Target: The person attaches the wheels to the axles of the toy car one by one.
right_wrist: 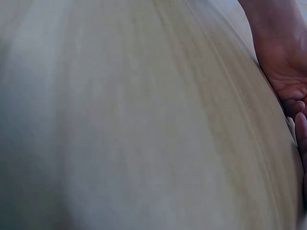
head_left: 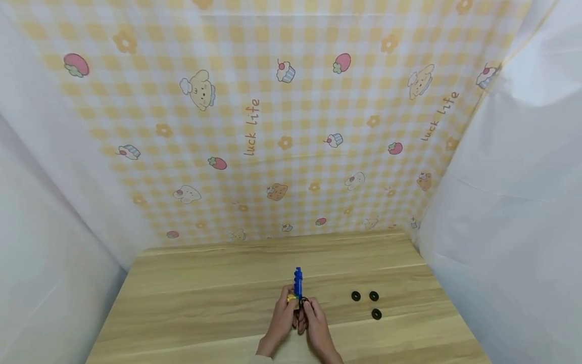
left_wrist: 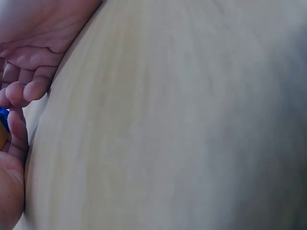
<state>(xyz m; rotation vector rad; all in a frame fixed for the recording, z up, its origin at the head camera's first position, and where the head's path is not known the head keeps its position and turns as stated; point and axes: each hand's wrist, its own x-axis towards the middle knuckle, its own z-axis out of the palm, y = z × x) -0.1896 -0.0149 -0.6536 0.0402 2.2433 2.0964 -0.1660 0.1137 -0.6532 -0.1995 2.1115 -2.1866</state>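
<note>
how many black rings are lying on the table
3, all right of the right hand: one black ring nearest it, a second ring beside that, a third ring lower in the head view. The right or left hand may hide others.

Blue-and-yellow piece (head_left: 298,284): lower part hidden from you behind the fingers of your left hand (head_left: 283,316); only a sliver reaches the left wrist view's edge. Black ring (head_left: 304,299): partly covered by your right hand (head_left: 317,323), too small for you to tell whether it is fitted to the piece. Both hands: cut off by the outer left edge in your left wrist view, the right edge in your right. Tabletop (head_left: 204,293): near edge cropped below, grain blurred at both wrists. Patterned cloth (head_left: 273,106): top cropped.
</note>
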